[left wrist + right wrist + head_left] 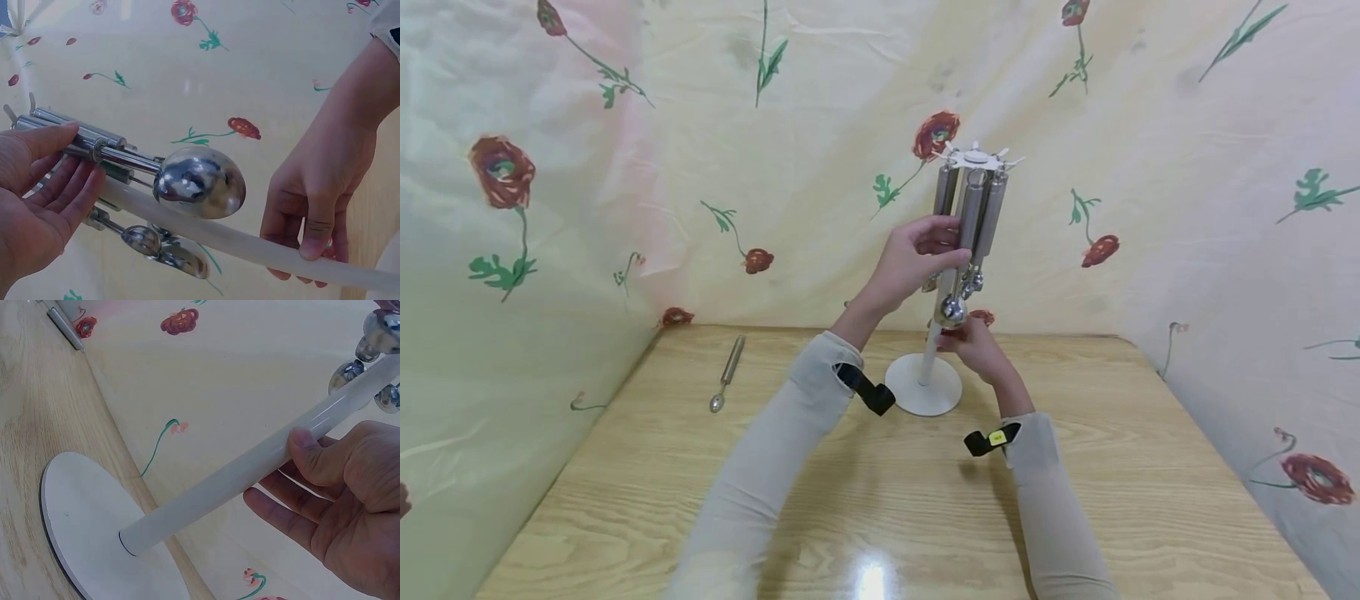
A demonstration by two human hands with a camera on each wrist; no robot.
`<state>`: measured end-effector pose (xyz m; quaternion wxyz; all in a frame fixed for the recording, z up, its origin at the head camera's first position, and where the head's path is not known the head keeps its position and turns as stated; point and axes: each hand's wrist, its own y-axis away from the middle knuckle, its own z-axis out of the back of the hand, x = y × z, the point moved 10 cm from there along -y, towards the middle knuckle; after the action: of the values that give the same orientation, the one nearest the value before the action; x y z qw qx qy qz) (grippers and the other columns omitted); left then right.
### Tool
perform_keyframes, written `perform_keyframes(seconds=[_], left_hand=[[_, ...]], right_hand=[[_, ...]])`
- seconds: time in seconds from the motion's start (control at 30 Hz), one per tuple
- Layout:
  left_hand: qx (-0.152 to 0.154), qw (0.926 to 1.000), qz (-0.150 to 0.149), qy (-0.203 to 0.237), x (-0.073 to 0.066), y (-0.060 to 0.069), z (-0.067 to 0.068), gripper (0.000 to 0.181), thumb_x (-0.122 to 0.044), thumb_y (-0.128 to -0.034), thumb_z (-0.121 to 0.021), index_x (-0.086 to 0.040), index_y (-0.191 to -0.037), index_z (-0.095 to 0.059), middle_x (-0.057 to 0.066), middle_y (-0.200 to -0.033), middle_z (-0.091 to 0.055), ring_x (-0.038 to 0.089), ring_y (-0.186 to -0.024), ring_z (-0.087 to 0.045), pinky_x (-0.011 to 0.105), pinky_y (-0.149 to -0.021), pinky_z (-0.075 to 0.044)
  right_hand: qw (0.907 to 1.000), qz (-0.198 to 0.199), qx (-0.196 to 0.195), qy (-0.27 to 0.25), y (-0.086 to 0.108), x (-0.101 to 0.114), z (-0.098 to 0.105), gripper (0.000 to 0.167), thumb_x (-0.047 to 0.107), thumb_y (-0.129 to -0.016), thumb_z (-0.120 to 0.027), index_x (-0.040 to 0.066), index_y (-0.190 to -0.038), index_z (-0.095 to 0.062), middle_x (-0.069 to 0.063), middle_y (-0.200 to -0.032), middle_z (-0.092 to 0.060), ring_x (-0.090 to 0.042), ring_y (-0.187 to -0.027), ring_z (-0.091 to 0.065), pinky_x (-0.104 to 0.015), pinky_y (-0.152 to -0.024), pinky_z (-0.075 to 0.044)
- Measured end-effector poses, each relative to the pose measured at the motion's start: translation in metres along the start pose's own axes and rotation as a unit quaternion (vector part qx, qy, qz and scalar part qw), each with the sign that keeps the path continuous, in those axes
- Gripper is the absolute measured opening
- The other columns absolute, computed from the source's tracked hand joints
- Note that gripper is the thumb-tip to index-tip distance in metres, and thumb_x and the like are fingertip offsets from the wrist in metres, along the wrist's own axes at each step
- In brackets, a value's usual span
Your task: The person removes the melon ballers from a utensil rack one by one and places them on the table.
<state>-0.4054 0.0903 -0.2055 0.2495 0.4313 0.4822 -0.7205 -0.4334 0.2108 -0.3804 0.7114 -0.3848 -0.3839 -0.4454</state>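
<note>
Head view has the white stand (929, 357) on the wooden table (910, 475), slightly right of centre toward the far edge, metal-handled utensils (995, 212) hanging from its top. The left hand (913, 254) grips the handle of a large round scoop (200, 182) between thumb and fingers; lower down, the right hand (981, 346) grasps the pole (206, 494). Far left on the table lies a small scoop (730, 367). Floral cloth (820, 150) rises behind and along both sides.

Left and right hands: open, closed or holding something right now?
Left hand: closed, holding the metal scoop by its handle.
Right hand: closed, holding the white pole.
</note>
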Motion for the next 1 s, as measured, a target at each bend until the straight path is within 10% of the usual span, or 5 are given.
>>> perform_keyframes(seconds=[1.0], left_hand=[[-0.005,0.9996,-0.013,0.025,-0.012,0.010,0.015,0.043,-0.006,-0.0898,-0.077,-0.001,-0.131,-0.067,0.019,-0.116,-0.073,0.019,-0.096,-0.072,0.031,-0.090,-0.060]], right_hand=[[0.9999,-0.002,-0.004,0.014,-0.002,-0.001,0.001,0.036,-0.007,-0.099,-0.057,-0.012,-0.134,-0.054,-0.031,-0.124,-0.061,-0.033,-0.110,-0.065,-0.037,-0.092,-0.060]])
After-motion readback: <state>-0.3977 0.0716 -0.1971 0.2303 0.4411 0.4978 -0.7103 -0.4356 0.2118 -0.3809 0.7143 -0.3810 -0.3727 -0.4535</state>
